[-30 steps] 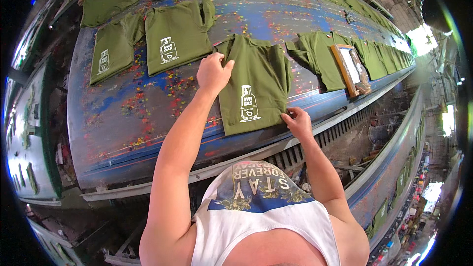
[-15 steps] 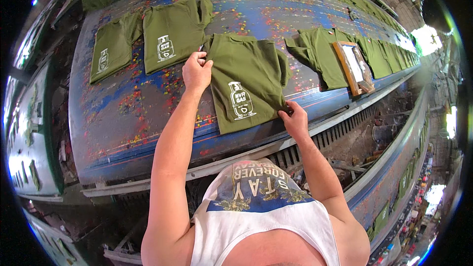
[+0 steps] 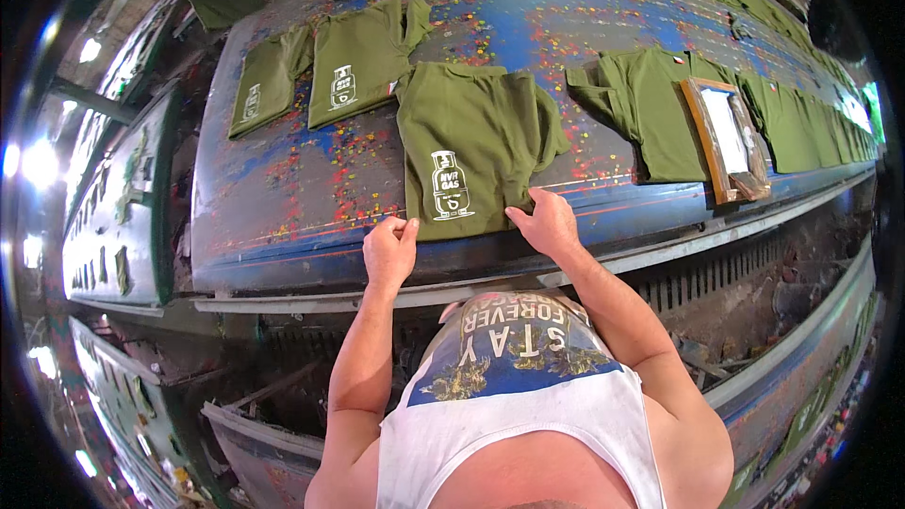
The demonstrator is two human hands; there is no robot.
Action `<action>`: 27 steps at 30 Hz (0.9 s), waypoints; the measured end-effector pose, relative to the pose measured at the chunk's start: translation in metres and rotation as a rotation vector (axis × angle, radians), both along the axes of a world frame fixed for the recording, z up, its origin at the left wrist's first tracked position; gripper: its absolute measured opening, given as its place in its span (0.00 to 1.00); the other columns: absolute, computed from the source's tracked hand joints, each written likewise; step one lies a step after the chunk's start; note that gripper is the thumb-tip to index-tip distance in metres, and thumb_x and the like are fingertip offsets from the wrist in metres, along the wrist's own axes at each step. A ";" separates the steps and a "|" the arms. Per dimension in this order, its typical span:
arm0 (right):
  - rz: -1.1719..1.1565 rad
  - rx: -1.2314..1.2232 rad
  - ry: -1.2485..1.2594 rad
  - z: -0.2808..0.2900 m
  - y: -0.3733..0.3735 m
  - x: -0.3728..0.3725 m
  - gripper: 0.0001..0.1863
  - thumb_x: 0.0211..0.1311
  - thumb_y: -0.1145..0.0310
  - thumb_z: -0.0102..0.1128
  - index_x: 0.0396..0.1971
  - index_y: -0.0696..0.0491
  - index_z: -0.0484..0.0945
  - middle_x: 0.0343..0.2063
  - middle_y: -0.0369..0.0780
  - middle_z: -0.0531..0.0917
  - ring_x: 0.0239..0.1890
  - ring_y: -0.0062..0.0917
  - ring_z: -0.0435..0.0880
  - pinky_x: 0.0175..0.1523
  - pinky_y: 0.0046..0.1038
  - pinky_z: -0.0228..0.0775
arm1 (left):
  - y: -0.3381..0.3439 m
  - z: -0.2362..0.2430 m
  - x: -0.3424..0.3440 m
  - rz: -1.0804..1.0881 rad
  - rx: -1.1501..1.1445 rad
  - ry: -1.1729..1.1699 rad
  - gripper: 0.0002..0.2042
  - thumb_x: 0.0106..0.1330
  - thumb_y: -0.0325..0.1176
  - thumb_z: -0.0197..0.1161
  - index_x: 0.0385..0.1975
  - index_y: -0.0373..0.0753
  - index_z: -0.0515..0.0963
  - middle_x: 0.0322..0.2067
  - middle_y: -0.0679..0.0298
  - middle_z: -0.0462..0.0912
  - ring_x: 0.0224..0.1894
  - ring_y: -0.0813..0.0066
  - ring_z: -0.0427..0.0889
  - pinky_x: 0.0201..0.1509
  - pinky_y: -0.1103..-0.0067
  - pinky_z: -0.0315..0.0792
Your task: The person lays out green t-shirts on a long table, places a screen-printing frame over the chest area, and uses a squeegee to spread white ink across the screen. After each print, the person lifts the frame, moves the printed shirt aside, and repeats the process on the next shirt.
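Our left hand [image 3: 388, 251] has come down to the near edge of the shirt [image 3: 476, 127] on the desk [image 3: 236, 198], across from our right hand [image 3: 552, 224], each grip pinching a corner, apparently squaring it, which needs an even pull.

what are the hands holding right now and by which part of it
A green printed shirt, by its near end: the left hand pinches the left corner, the right hand the right corner.

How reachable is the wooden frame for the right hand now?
Probably yes: the right hand touches the near green shirt, but nothing seems to stand between that hand and the wooden frame.
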State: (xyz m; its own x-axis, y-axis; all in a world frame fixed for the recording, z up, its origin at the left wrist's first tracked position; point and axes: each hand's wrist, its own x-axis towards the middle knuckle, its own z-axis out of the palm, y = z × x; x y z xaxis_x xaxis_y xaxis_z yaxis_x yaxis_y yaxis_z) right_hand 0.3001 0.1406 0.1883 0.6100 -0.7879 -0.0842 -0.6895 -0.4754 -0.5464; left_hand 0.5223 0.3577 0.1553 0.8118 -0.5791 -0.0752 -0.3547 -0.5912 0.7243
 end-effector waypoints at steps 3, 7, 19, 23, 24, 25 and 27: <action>-0.182 0.681 -0.570 0.000 -0.007 -0.006 0.18 0.72 0.60 0.79 0.49 0.59 0.87 0.43 0.48 0.95 0.42 0.41 0.96 0.42 0.43 0.89 | -0.003 0.007 -0.008 0.174 -0.196 0.332 0.17 0.82 0.41 0.71 0.34 0.34 0.88 0.28 0.60 0.92 0.29 0.64 0.91 0.40 0.64 0.84; -0.231 1.300 -0.884 0.024 -0.023 -0.013 0.16 0.77 0.68 0.75 0.57 0.57 0.85 0.44 0.39 0.94 0.34 0.24 0.95 0.34 0.27 0.88 | -0.001 0.052 -0.033 0.262 -0.924 0.947 0.12 0.85 0.41 0.69 0.45 0.39 0.88 0.43 0.64 0.94 0.43 0.70 0.92 0.51 0.70 0.84; 0.230 0.909 -1.162 0.181 -0.108 0.043 0.12 0.82 0.61 0.72 0.45 0.55 0.86 0.34 0.36 0.91 0.25 0.20 0.87 0.32 0.24 0.79 | -0.068 0.214 0.032 -0.126 -1.228 0.726 0.07 0.85 0.37 0.68 0.45 0.42 0.87 0.50 0.60 0.95 0.51 0.67 0.93 0.62 0.66 0.84; 0.092 0.837 -1.079 0.190 -0.134 0.092 0.11 0.82 0.60 0.72 0.45 0.54 0.86 0.32 0.35 0.89 0.26 0.20 0.87 0.32 0.25 0.79 | -0.122 0.207 0.091 0.086 -1.124 0.937 0.09 0.84 0.40 0.70 0.46 0.42 0.85 0.43 0.62 0.93 0.44 0.65 0.93 0.58 0.64 0.86; 0.084 0.817 -1.081 0.192 -0.143 0.107 0.11 0.82 0.61 0.72 0.45 0.54 0.86 0.32 0.35 0.89 0.26 0.20 0.87 0.32 0.25 0.79 | -0.135 0.205 0.106 0.074 -1.127 0.940 0.09 0.82 0.41 0.72 0.45 0.43 0.85 0.40 0.63 0.91 0.42 0.65 0.92 0.57 0.65 0.87; 0.038 0.797 -1.072 0.196 -0.152 0.123 0.11 0.82 0.61 0.72 0.45 0.54 0.86 0.32 0.35 0.89 0.27 0.21 0.87 0.33 0.25 0.79 | -0.148 0.205 0.123 0.016 -1.168 0.928 0.09 0.82 0.41 0.72 0.46 0.44 0.85 0.42 0.62 0.91 0.44 0.63 0.91 0.58 0.63 0.86; 0.068 0.711 -1.097 0.204 -0.171 0.153 0.11 0.82 0.61 0.72 0.46 0.54 0.86 0.34 0.36 0.90 0.28 0.21 0.87 0.34 0.26 0.80 | -0.172 0.207 0.153 -0.027 -1.211 0.916 0.10 0.81 0.42 0.73 0.50 0.44 0.85 0.45 0.60 0.90 0.47 0.60 0.90 0.62 0.58 0.85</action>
State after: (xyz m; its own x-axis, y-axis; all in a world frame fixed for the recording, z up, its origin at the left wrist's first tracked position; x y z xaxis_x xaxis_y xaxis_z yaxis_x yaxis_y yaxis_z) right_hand 0.4530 -0.0306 0.3921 0.6631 -0.7422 0.0970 0.2863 0.1317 -0.9490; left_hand 0.6756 0.1860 0.3619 0.7392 -0.6734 -0.0144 0.4724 0.5031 0.7236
